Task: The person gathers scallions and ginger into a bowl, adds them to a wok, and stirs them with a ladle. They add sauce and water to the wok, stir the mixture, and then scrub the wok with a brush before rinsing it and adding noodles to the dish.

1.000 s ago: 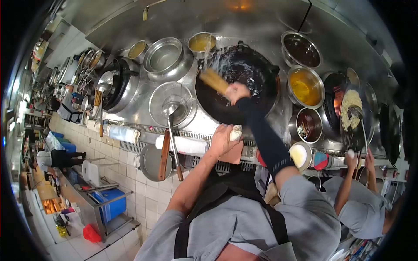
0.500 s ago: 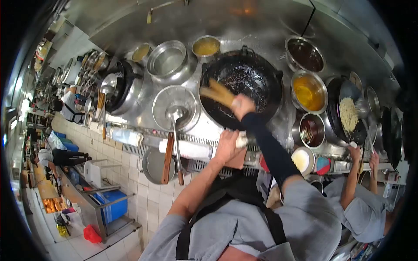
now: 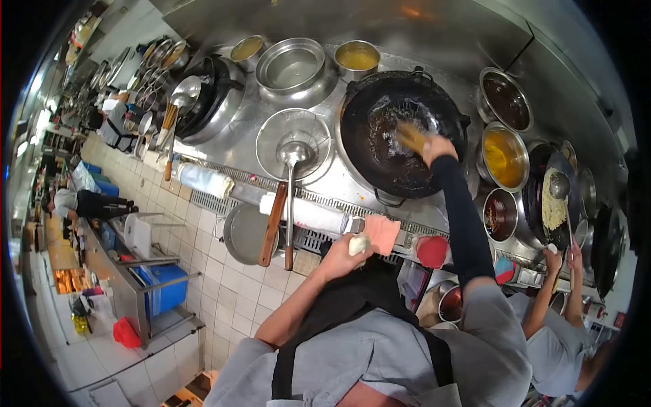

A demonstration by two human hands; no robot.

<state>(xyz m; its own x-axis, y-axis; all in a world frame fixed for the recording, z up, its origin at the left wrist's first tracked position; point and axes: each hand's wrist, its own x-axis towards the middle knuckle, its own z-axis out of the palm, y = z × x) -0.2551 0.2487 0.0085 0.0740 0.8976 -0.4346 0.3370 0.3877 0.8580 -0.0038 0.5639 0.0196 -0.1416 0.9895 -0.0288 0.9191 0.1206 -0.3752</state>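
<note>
My right hand [image 3: 439,148], below a dark sleeve, is closed around a bamboo wok brush [image 3: 411,137]. The brush's blurred bristles reach into the black wok [image 3: 359,125], whose inside looks wet, with brown liquid and some foam. My left hand [image 3: 339,260] is closed on a bunched whitish cloth [image 3: 359,244] in front of the stove edge, apart from the wok. Close by it, a pink cloth [image 3: 382,233] lies over the front rail. The wok's near loop handle [image 3: 389,201] shows below its rim.
Left of the wok, a ladle [image 3: 293,154] rests in a strainer [image 3: 263,142], beside a large pot [image 3: 290,68]. Bowls of yellow liquid [image 3: 502,156] and dark sauce [image 3: 505,98] stand on the right. Further right, a co-worker's hands [image 3: 559,258] work at another wok with noodles [image 3: 553,203].
My left hand with the whitish cloth has drawn back from the wok's near edge toward my body. My right hand has swept the brush rightward within the wok. The view has shifted.
</note>
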